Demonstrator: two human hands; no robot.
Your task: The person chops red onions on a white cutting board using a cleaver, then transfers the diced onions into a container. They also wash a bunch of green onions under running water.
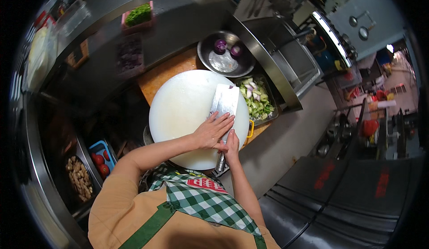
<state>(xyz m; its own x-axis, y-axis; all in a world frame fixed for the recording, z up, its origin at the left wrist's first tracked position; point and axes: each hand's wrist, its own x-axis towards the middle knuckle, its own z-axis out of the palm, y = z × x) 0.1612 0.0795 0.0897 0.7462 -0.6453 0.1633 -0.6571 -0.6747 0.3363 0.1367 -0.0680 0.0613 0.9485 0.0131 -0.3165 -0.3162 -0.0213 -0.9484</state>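
Observation:
A Chinese cleaver [226,98] lies flat over the right part of a round white cutting board [181,104]. My left hand [212,131] is spread across the lower part of its blade, fingers stretched out. Around the neck of the metal handle, my right hand [232,148] holds the cleaver. A small purple scrap clings to the blade's far edge. Beside the board, a clear tray [275,113] holds chopped green vegetable [256,104] and pale onion pieces [253,91]. Behind it, a steel bowl [223,63] contains two purple onions [220,46]. Whatever lies beneath the blade is hidden.
The board rests on a wooden block [171,69], near a yellow handle [250,129]. A steel partition [268,61] rises at the right. Chopped greens [138,15] sit in a pink container at the back. To the left are tomatoes [98,159] in a blue basket and ginger [78,178].

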